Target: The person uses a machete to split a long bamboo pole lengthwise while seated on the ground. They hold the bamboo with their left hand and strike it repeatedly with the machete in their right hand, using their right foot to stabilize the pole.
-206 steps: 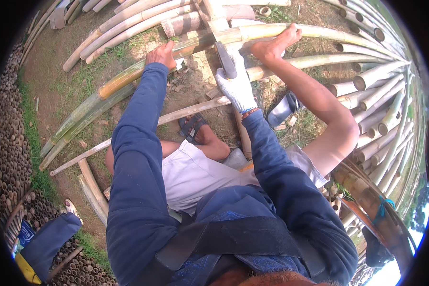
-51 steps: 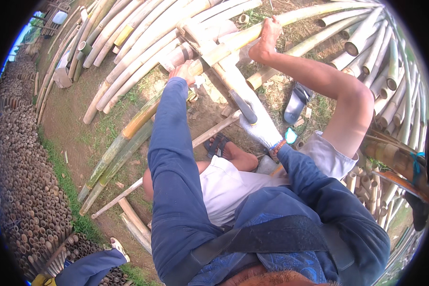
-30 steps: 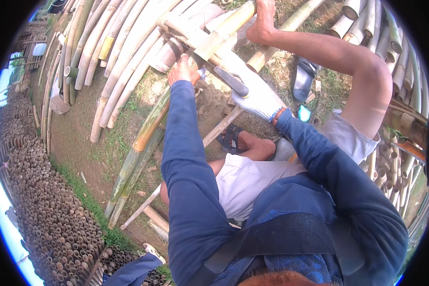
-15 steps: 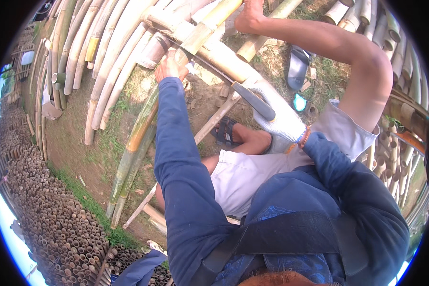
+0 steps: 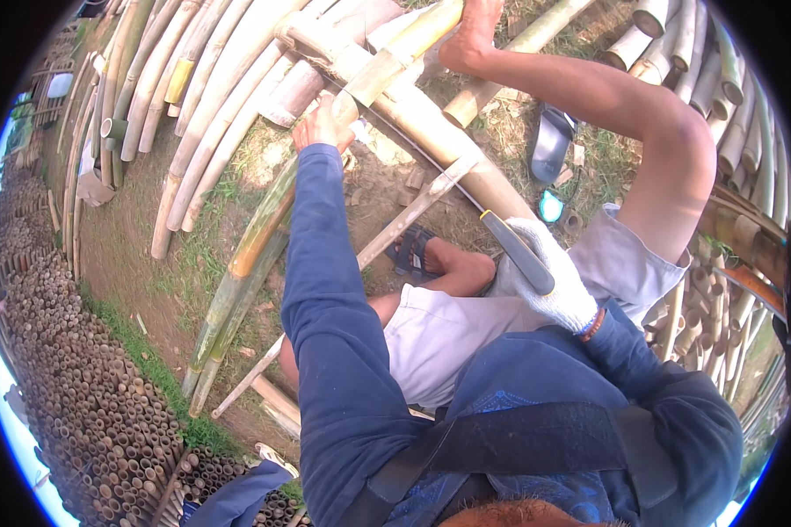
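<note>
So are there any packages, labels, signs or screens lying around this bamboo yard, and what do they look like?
None that I can make out: no package, label, sign or screen shows.
Nearest candidate: a small turquoise object on the ground beside the dark sandal, too small to identify.
Everything else is bamboo poles, plus the dark-handled blade in the gloved right hand.

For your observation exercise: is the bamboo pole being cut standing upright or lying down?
Lying down. The bamboo pole slants low across the ground, the left hand steadying it, the gloved right hand gripping the knife handle.
</note>
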`<act>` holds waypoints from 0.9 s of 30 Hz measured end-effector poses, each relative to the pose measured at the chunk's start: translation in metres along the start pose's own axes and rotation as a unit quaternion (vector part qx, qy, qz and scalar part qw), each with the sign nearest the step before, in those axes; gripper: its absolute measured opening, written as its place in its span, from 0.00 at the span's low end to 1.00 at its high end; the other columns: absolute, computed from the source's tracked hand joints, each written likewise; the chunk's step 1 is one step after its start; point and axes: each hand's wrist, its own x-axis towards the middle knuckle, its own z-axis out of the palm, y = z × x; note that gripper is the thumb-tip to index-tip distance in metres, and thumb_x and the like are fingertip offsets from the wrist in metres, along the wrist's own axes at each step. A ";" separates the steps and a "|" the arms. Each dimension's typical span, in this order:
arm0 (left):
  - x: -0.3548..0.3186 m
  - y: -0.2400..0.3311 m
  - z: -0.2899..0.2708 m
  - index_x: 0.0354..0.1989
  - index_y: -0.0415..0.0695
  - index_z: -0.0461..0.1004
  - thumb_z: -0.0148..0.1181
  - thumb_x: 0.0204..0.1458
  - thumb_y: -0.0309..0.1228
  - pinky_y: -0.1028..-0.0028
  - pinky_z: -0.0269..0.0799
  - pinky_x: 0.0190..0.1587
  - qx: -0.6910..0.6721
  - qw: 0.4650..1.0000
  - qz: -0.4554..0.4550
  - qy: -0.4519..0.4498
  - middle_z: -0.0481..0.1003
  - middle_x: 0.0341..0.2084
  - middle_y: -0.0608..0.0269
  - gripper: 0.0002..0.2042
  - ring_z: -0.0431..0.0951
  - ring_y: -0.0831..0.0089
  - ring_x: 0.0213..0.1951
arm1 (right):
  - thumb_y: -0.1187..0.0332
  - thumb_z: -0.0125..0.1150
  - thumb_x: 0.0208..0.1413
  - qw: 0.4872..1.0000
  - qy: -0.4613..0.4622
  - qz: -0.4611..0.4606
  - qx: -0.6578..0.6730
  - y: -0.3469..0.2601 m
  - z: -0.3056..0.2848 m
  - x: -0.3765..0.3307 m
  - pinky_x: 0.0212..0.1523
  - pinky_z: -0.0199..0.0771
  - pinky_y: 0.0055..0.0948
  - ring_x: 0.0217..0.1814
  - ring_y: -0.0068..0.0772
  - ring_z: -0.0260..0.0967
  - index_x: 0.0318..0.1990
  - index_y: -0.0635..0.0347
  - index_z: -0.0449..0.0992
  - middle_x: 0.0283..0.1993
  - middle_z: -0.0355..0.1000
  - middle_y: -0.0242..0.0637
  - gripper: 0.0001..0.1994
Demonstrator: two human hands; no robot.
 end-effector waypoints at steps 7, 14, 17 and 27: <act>0.006 0.014 -0.002 0.63 0.48 0.73 0.74 0.44 0.50 0.51 0.79 0.55 0.002 0.999 0.021 0.035 0.84 0.45 0.40 0.37 0.85 0.42 0.50 | 0.61 0.72 0.57 0.984 0.101 -0.113 -0.095 0.036 0.056 0.152 0.57 0.79 0.44 0.55 0.55 0.77 0.68 0.52 0.71 0.54 0.77 0.51 0.31; 0.000 0.003 -0.002 0.67 0.52 0.72 0.77 0.42 0.58 0.52 0.79 0.56 -0.006 1.000 -0.005 0.002 0.84 0.48 0.41 0.43 0.85 0.43 0.52 | 0.73 0.68 0.56 1.000 -0.006 0.019 0.012 0.020 0.009 0.022 0.65 0.73 0.36 0.63 0.44 0.75 0.70 0.56 0.69 0.62 0.74 0.46 0.32; -0.003 0.010 0.000 0.62 0.51 0.74 0.69 0.45 0.35 0.53 0.80 0.54 -0.015 0.999 0.005 0.038 0.85 0.44 0.42 0.31 0.85 0.44 0.50 | 0.73 0.69 0.55 0.999 0.016 -0.007 -0.035 0.010 -0.004 -0.007 0.64 0.74 0.38 0.64 0.44 0.76 0.69 0.56 0.71 0.62 0.74 0.45 0.31; 0.004 0.021 -0.002 0.68 0.56 0.72 0.74 0.47 0.48 0.54 0.80 0.56 0.000 1.000 -0.004 0.016 0.85 0.48 0.43 0.37 0.85 0.44 0.52 | 0.66 0.68 0.60 0.988 0.064 -0.088 -0.106 0.039 0.042 0.132 0.62 0.75 0.43 0.59 0.50 0.76 0.69 0.61 0.69 0.60 0.75 0.55 0.30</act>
